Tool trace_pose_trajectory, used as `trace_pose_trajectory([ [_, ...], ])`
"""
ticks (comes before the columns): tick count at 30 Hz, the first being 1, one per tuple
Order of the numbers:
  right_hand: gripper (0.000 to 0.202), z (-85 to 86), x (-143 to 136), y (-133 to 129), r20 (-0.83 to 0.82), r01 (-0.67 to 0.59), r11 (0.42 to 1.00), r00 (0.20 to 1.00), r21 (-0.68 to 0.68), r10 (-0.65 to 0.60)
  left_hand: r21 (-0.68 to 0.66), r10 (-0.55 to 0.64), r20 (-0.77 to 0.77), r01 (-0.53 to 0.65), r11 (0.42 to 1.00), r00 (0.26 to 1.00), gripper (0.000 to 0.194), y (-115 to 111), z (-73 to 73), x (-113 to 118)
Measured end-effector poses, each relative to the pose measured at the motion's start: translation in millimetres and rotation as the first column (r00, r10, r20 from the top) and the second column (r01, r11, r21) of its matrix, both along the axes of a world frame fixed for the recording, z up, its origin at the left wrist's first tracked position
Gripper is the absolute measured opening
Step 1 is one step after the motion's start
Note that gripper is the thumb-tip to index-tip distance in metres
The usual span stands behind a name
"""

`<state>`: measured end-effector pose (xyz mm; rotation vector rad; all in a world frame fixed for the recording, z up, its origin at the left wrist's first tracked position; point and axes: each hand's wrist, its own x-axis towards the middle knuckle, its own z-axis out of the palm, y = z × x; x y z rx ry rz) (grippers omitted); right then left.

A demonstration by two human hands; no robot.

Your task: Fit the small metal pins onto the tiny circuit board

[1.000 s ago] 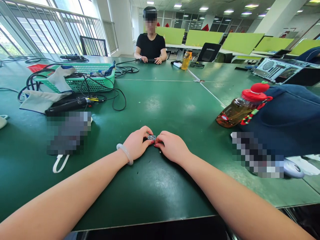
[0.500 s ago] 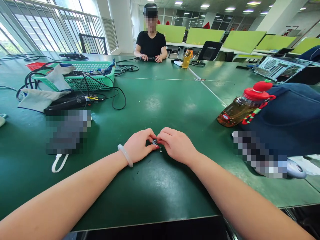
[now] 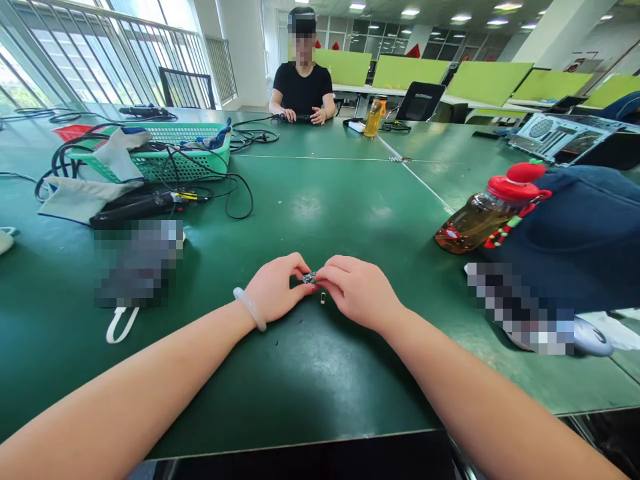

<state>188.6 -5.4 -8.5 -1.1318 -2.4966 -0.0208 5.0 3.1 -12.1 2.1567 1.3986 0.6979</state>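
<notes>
A small dark and silvery piece (image 3: 309, 277) is held between both hands above the green table (image 3: 320, 373). My left hand (image 3: 278, 288), with a pale bangle (image 3: 249, 309) at its wrist, pinches it between thumb and fingers from the left. From the right, the fingertips of my right hand (image 3: 359, 291) close on its other side. Just below the right fingers lies a tiny white and black part (image 3: 323, 298) on the table. The piece is too small to name.
A green basket (image 3: 185, 163) with cables and gloves stands at the left, a blurred dark device (image 3: 137, 267) nearer. At the right are a red-lidded bottle (image 3: 475, 213), dark blue cloth (image 3: 580, 240) and a mouse (image 3: 593, 337). A person (image 3: 303, 87) sits opposite.
The small piece has tilted and risen slightly between my fingers. My right hand has shifted a little to the right, and my left fingers have moved slightly up.
</notes>
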Motion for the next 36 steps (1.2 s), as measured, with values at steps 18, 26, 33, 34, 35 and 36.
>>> trace_pose_trajectory([
  [18,0.022,-11.4,-8.0,4.5,-0.035,0.154,0.988,0.987,-0.013,-0.154,-0.039,0.179,0.064,-0.177,0.983,0.982,0.03,5.0,-2.9,-3.7],
  [26,0.025,-11.1,-5.2,1.9,0.121,0.008,0.965,0.992,0.261,-0.04,0.028,0.133,0.069,-0.135,0.99,0.989,0.031,1.8,1.0,-3.3],
  [33,0.028,-8.5,-2.2,-0.5,0.064,-0.061,0.968,0.997,0.243,0.047,-0.029,0.083,0.191,-0.079,0.996,0.978,0.032,2.4,1.1,-6.0],
  [34,0.028,-8.3,-1.2,-1.3,0.038,-0.062,0.969,0.998,0.238,0.055,-0.054,0.058,0.231,-0.047,0.997,0.971,0.031,2.5,1.5,-6.5],
  [35,0.028,-8.1,-0.2,-2.2,0.009,-0.059,0.969,0.998,0.239,0.059,-0.092,0.028,0.286,-0.001,0.996,0.958,0.03,2.7,1.8,-7.0],
  [36,0.027,-7.8,0.8,-3.1,-0.02,-0.057,0.968,0.998,0.244,0.063,-0.141,-0.004,0.353,0.058,0.988,0.936,0.03,2.8,2.1,-7.6],
])
